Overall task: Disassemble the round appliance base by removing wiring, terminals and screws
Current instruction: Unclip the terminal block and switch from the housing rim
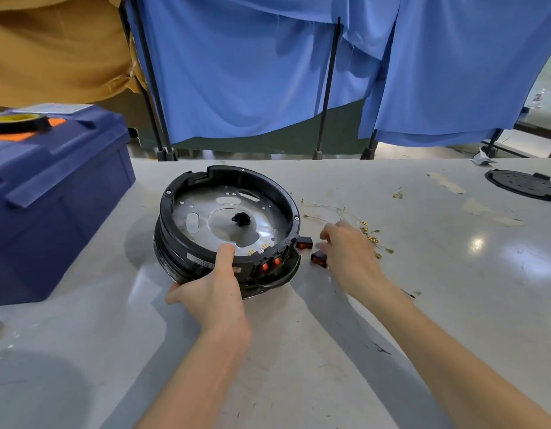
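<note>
Left hand [212,286] grip clamped on base [231,212] rim (label unreadable); right hand [350,249] grip beside switch [319,259], state unclear.

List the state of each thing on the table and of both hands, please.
Base, open side up, no wires seen inside.
Left hand, grips the base's near rim.
Right hand, loosely curled, holds nothing visible.
Mounted switches, two, still in the base.
Loose switches, two, out, on the table.
Wires, detached, on the table.
Box, closed, tape on its lid.
Disc, lying flat.
</note>
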Action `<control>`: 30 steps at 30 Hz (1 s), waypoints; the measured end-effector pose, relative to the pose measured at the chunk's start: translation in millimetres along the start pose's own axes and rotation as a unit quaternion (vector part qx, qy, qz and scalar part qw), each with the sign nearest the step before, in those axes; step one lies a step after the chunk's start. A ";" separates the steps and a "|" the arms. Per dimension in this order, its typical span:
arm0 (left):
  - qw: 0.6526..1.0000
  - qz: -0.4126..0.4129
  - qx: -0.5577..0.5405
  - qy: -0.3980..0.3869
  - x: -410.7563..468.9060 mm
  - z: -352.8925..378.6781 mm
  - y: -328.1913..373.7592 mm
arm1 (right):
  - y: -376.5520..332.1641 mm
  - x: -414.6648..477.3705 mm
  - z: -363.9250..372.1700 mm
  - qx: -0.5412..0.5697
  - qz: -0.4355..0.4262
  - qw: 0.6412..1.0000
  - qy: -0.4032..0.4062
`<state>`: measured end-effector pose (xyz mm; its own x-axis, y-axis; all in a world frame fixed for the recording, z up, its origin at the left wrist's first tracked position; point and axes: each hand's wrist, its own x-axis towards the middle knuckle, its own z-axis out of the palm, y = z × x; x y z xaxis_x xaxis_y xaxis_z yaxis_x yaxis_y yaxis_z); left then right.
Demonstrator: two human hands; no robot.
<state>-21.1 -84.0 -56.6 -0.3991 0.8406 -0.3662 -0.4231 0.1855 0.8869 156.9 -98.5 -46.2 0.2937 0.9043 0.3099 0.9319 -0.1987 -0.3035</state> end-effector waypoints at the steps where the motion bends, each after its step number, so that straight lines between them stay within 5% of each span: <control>1: 1.000 -0.002 0.002 -0.003 0.8 -0.6 0.2 | -2.2 -2.6 -0.7 0.042 -0.013 0.997 0.057; 4: 0.999 -0.021 0.008 -0.025 3.2 -0.5 1.2 | -19.3 -9.4 -13.6 0.196 -0.134 0.962 0.139; 9: 0.999 -0.024 0.036 -0.025 0.8 -0.7 4.0 | -36.1 -3.4 -19.5 0.211 -0.202 0.950 -0.109; 15: 0.986 -0.030 0.164 -0.022 -2.3 -1.3 14.5 | -32.7 5.9 -21.4 0.272 -0.177 0.930 -0.175; 26: 0.908 0.099 0.407 -0.021 9.1 -10.6 5.5 | -26.9 5.9 -25.1 0.226 -0.183 0.930 -0.225; 30: 0.872 0.266 0.411 0.033 3.3 -12.3 7.9 | -26.7 7.3 -29.5 0.255 -0.177 0.924 -0.225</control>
<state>-35.8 -86.0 -54.2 -0.4190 0.8924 0.1674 0.5502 0.1029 0.8287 140.5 -97.8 -9.3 -0.2351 0.9668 0.1001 0.6979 0.2396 -0.6749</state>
